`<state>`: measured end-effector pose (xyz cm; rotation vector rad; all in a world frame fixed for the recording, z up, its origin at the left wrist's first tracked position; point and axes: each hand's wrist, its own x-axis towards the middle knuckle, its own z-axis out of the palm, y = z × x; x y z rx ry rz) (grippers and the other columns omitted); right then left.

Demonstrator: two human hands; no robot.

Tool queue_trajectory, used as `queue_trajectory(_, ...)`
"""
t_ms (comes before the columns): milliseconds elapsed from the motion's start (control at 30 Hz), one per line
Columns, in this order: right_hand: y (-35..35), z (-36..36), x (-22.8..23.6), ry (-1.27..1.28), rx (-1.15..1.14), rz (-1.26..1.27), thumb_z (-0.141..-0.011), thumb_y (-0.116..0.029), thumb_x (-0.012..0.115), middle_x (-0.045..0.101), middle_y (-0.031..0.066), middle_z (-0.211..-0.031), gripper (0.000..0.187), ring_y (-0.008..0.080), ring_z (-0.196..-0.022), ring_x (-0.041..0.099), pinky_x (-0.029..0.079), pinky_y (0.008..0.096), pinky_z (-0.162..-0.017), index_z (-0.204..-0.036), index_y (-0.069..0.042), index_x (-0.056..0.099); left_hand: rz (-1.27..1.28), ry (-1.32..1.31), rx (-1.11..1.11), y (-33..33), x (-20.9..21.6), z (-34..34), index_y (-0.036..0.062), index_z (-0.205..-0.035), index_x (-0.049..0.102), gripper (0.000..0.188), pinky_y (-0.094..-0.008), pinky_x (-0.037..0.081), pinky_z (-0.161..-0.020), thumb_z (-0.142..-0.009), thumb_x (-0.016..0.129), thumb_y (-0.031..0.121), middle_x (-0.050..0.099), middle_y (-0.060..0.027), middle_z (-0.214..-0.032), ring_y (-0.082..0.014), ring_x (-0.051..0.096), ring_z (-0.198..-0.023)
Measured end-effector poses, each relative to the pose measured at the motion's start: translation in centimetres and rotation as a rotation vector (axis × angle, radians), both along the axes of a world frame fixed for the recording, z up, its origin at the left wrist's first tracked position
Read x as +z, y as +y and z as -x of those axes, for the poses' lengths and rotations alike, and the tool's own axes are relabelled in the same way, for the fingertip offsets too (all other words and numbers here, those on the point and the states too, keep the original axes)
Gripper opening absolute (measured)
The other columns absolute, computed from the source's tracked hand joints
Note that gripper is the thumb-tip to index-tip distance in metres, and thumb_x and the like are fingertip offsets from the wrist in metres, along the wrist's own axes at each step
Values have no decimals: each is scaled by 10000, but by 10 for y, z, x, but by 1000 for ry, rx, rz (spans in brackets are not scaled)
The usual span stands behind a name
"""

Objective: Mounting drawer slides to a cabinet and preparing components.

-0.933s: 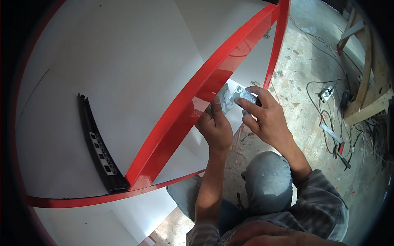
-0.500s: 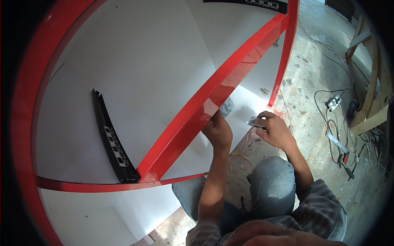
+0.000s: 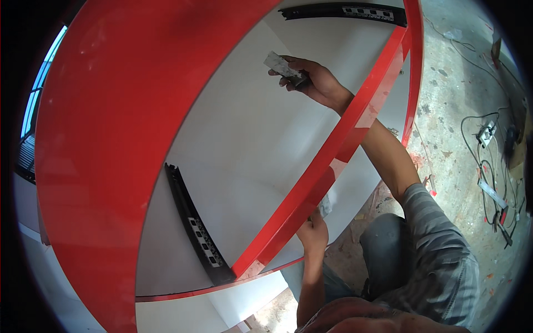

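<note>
My right hand (image 3: 325, 83) reaches over the red divider bar (image 3: 311, 194) into the white interior of a red cabinet. Its fingers are closed round a putty knife (image 3: 282, 64), a flat grey blade smeared whitish with a dark part at the grip. Below the bar, my left hand (image 3: 315, 236) is closed on a flat grey, smeared plate (image 3: 326, 205); the bar hides part of the hand and of the plate, so its exact kind does not show.
Black slide rails (image 3: 200, 238) with pale patches lie along the cabinet's near-left and far sides. A large red panel (image 3: 116, 133) fills the left. On the stained concrete floor (image 3: 444, 111) at right lie cables, a power strip (image 3: 487, 133) and a tool with a red part.
My right hand has moved from outside, near the cabinet's right edge, up and left into the interior with the putty knife. The view has shifted, showing more red panel at left.
</note>
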<state>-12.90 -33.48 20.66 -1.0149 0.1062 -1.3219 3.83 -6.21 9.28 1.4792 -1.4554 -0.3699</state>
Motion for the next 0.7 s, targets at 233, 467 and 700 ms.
queue_trajectory(233,-84,-44,48,-149,-169,48,-960,-213,505,630,77,-1163,489,166,-994,611,492,301,-862,-1402,-3,500,-100,310,72,9,17,-2,-51,-1113,553,238,-271,461,-805,-982,619,137,632,-68,-984,-111,575,-877)
queue_trajectory(467,-115,-85,92,168,-656,186,-919,-168,606,645,76,-1171,382,191,-1093,593,468,351,-959,-1288,-71,617,-101,612,307,-2,-7,-25,-23,-1126,574,235,-286,424,-921,-969,635,142,640,-77,-1032,-142,574,-983)
queue_trajectory(700,-149,-101,103,241,-1245,501,-832,-35,663,629,151,-1180,411,307,-1108,597,516,378,-930,-1242,-47,637,17,702,304,0,-5,-27,-30,-1033,617,130,-309,418,-895,-963,590,77,639,-68,-1024,-143,568,-971)
